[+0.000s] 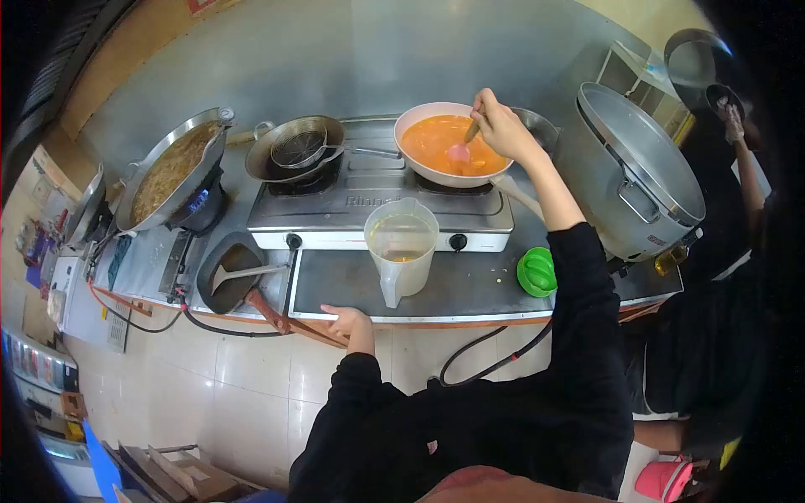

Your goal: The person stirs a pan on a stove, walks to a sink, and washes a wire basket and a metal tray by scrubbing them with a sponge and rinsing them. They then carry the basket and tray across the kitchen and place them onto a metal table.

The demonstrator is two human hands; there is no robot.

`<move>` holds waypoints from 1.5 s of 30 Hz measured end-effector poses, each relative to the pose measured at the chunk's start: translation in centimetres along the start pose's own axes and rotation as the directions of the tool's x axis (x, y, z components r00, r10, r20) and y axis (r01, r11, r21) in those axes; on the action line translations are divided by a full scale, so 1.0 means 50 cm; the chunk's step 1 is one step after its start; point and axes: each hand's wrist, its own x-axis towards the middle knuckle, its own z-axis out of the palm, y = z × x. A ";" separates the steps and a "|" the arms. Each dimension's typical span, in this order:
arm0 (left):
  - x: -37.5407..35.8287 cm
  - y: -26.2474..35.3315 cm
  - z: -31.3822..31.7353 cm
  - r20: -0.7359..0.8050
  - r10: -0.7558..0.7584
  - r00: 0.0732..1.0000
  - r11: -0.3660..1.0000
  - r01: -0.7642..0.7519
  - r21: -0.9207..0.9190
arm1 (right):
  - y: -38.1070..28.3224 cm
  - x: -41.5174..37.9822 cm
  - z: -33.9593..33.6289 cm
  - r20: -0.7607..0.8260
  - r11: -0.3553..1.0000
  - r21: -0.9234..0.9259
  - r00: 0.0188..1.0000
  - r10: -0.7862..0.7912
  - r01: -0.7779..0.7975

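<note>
Left hand (346, 321) rests flat on counter edge (470, 317), holding nothing — right hand (501, 126) grips spatula (460, 151) in pan (449, 144) on stove (377, 205); orange sauce liquid, stirring under way, jug (402, 245) nearly drained.

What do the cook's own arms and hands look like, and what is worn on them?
Both arms are in loose black long sleeves, part of a black top. The right sleeve is pushed up so the forearm is bare; the left sleeve ends at the wrist. The left hand and right hand are bare: no gloves, and no rings or watch that can be made out.
</note>
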 end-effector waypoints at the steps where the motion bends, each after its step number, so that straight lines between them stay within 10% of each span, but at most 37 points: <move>1: -0.011 0.014 -0.016 0.006 -0.007 1.000 1.000 0.007 -0.009 | 0.004 0.008 0.015 -0.040 1.000 -0.013 0.999 -0.010 0.009; 17: -0.003 -0.006 0.008 -0.037 -0.012 0.999 1.000 0.012 0.008 | -0.147 -0.210 0.079 -0.439 0.955 -0.240 0.858 -0.267 0.175; 21: 0.072 -0.073 -0.020 0.370 0.116 0.922 0.950 0.007 -0.313 | -0.150 -0.277 0.061 -0.498 0.962 -0.207 0.828 -0.258 0.176; 23: 0.172 -0.178 -0.032 0.645 0.358 0.675 0.837 0.075 -0.542 | -0.152 -0.300 0.052 -0.529 0.980 -0.140 0.826 -0.195 0.142; 28: 0.368 -0.380 -0.315 0.909 -0.265 0.322 0.961 0.013 0.276 | -0.132 -0.341 0.049 -0.596 0.996 -0.010 0.799 -0.076 0.088; 31: 0.529 -0.486 -0.518 0.785 -0.376 0.492 0.567 -0.548 0.615 | -0.128 -0.357 0.049 -0.632 0.999 -0.007 0.774 -0.046 0.054; 32: 0.577 -0.511 -0.578 0.749 -0.353 0.561 0.316 -0.682 0.660 | -0.126 -0.363 0.051 -0.665 0.999 0.012 0.746 -0.024 0.043; 35: 0.631 -0.548 -0.692 0.705 -0.331 0.627 0.196 -0.686 0.701 | -0.098 -0.376 0.067 -0.764 0.983 0.185 0.631 0.135 0.014; 45: 0.552 -0.617 -0.677 0.850 -0.104 0.516 0.461 -0.732 0.501 | 0.033 -0.422 0.072 -0.582 0.511 0.809 0.271 0.767 0.291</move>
